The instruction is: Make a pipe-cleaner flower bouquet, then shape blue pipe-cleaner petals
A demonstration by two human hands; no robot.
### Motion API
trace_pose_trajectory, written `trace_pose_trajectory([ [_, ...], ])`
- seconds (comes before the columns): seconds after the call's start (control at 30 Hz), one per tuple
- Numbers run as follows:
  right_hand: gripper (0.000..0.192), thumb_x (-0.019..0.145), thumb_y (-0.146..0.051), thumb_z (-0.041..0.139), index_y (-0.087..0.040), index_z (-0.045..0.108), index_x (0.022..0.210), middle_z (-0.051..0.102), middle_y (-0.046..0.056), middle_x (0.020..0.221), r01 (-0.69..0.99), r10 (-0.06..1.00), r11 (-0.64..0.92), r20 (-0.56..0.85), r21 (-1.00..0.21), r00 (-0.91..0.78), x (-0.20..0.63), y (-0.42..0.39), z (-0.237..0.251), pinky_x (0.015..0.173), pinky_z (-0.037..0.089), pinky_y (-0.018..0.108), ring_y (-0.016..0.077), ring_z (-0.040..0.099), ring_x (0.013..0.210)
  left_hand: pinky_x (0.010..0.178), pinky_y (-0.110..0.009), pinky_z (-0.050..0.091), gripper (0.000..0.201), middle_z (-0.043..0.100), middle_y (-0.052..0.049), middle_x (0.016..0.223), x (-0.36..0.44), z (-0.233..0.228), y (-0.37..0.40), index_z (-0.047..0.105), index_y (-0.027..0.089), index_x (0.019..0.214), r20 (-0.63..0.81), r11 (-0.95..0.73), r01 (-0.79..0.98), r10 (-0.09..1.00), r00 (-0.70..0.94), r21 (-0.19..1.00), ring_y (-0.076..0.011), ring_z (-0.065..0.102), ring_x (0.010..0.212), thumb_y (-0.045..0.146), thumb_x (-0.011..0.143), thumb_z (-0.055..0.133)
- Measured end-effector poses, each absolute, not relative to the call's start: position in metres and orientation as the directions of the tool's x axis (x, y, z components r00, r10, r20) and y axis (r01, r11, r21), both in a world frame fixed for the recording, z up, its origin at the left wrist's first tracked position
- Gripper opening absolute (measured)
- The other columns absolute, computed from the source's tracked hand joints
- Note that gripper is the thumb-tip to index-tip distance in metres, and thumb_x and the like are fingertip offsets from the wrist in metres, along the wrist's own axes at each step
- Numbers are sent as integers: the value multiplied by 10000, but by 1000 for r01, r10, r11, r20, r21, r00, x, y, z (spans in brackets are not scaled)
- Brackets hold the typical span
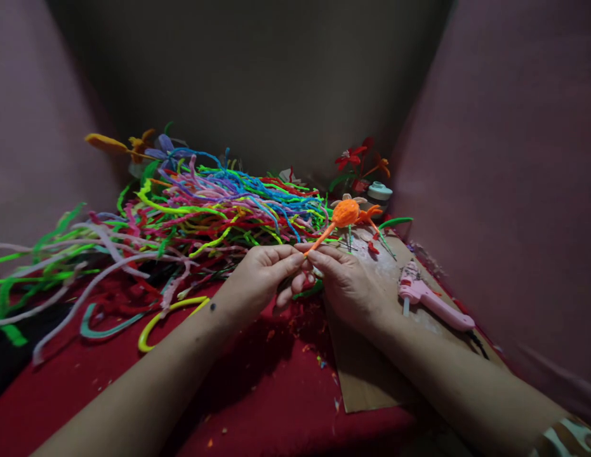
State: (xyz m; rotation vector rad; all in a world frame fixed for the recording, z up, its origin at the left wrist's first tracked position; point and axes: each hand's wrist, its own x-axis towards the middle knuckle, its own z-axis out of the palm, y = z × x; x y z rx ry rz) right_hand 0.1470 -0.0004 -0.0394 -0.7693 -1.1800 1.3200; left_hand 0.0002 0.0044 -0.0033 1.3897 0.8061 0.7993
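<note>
An orange fuzzy pipe-cleaner piece (345, 214), a rounded bulb on a twisted stem, points up and away to the right. My left hand (267, 270) pinches the lower end of the stem between thumb and fingers. Close against it, my right hand (341, 274) grips the same stem with its thumb and forefinger. The fingertips of both hands nearly meet, and they hide the stem's tip. Behind the hands lies a big heap of coloured pipe cleaners (247, 203).
A pink glue gun (433, 298) lies on a cardboard sheet (362, 374) at the right. Red flowers (351, 157) and a pale-lidded jar (379, 192) stand behind it. A yellow pipe-cleaner loop (145, 333) rests on the red cloth (257, 406), among small scraps.
</note>
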Motion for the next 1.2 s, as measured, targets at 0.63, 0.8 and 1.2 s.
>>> trace_pose_trajectory([
  [0.63,152,779,-246,585,-207,729,806,662,21,756,-124,994,84,92,-989,-56,144,-9,-24,715,404,301,157,533,728,738,-262,476,225,640,-77,891,-1,-41,11,529,142,1052,639,-765,598,589,496,240,-159,620,839,144,890,372],
  [0.8,210,799,-306,568,-253,703,951,679,11,881,-283,964,160,212,-946,-162,143,-4,-32,814,418,343,176,574,839,572,-188,432,156,619,12,715,3,-29,6,565,181,937,533,-626,495,777,334,603,-84,563,581,179,872,424],
  [1.2,323,806,-312,551,-240,637,1109,678,26,830,-253,962,68,131,-965,-241,147,-3,-32,716,456,323,158,593,748,312,-133,250,136,473,72,521,1,-11,7,531,147,751,-67,198,-207,857,511,958,0,282,314,269,791,577],
])
